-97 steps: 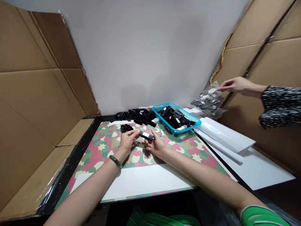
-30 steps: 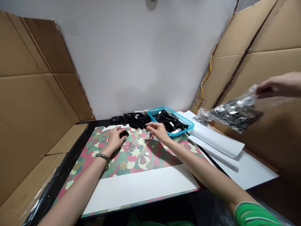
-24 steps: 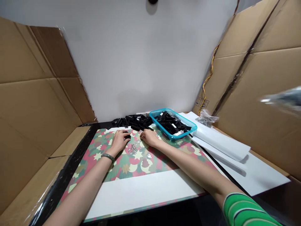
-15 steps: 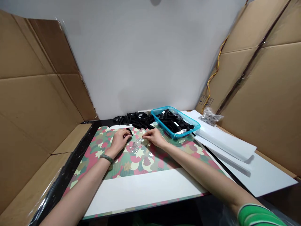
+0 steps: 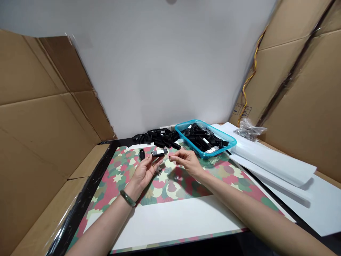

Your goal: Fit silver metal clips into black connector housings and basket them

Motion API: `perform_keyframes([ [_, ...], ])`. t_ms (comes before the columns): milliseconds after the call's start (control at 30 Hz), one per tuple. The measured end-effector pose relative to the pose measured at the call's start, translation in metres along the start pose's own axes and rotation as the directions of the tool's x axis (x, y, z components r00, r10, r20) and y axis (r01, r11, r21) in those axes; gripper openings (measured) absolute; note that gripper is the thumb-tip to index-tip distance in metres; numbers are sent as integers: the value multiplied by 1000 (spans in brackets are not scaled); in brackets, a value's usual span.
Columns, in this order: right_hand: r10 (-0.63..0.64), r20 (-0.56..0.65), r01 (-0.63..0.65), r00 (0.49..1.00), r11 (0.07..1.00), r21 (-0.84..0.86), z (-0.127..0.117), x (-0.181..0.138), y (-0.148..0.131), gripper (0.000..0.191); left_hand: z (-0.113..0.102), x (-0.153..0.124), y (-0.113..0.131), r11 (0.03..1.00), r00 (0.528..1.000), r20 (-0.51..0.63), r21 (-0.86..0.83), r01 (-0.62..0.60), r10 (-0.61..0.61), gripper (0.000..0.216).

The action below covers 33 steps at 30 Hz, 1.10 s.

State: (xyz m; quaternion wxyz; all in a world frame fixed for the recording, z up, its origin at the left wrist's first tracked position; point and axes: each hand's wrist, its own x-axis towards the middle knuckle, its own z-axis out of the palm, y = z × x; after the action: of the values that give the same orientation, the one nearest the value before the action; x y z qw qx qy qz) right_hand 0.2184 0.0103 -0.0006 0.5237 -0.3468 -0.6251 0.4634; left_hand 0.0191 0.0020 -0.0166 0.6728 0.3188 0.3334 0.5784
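Observation:
My left hand [image 5: 145, 172] holds a small black plastic piece with a white label [image 5: 160, 152] between thumb and fingers, raised above the patterned mat. Close to its right end, my right hand [image 5: 188, 163] pinches a tiny metal-looking part [image 5: 169, 159], too small to name. Another black piece [image 5: 142, 154] stands on the mat just beyond my left hand. Small shiny parts [image 5: 159, 170] lie on the mat below, partly hidden by my left hand. Behind them spreads a pile of black plastic pieces [image 5: 160, 137].
A blue plastic basket [image 5: 231, 142] full of black pieces stands at the back right. Beside it lie a clear bag of small parts [image 5: 249, 129] and white sheets [image 5: 277, 160]. Cardboard walls [image 5: 39, 135] flank the table, and the camouflage-patterned mat [image 5: 117, 177] covers its middle.
My left hand has lifted a labelled black piece off the mat and turned palm up. My right hand has risen from the small shiny parts with a tiny one in its fingertips.

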Motion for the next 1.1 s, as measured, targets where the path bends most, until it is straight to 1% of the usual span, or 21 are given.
perform_keyframes([
  [167,12,-18,-13,1000,1000,-19,0,0,4,31,0,-1,-3,996,999,37,82,-19,16,17],
  [333,65,8,-65,998,997,47,3,-1,5,32,-1,-4,-1,997,999,47,71,22,-26,16],
  [400,76,16,-77,997,995,66,4,-1,6,31,-1,-5,0,996,999,47,87,21,-25,17],
  [500,95,16,-96,995,992,78,4,-1,8,31,-1,-6,2,994,998,62,112,4,-11,19],
  [567,113,-5,-112,994,989,97,4,-1,9,31,0,-7,2,992,997,79,126,-6,-5,22],
  [667,160,-27,-152,987,968,199,5,-1,11,33,2,-8,2,972,995,85,225,-63,45,28],
  [733,228,22,-223,973,919,325,6,-2,12,33,3,-11,1,919,985,102,358,-165,137,26],
  [800,300,131,-327,945,837,439,8,-3,12,32,6,-13,1,826,957,165,485,-288,237,22],
  [867,327,245,-408,913,763,502,10,-6,11,35,9,-16,1,743,926,253,554,-376,280,17],
  [900,327,284,-431,901,739,518,11,-7,10,35,11,-18,1,721,915,288,566,-401,283,16],
  [967,316,316,-443,895,716,539,13,-9,10,31,12,-21,1,698,903,319,577,-425,286,15],
  [1033,318,308,-440,897,714,544,15,-10,10,29,12,-22,1,670,900,297,600,-437,321,14],
  [1100,331,286,-436,899,719,541,15,-9,12,30,11,-22,2,614,884,275,640,-461,377,13],
])
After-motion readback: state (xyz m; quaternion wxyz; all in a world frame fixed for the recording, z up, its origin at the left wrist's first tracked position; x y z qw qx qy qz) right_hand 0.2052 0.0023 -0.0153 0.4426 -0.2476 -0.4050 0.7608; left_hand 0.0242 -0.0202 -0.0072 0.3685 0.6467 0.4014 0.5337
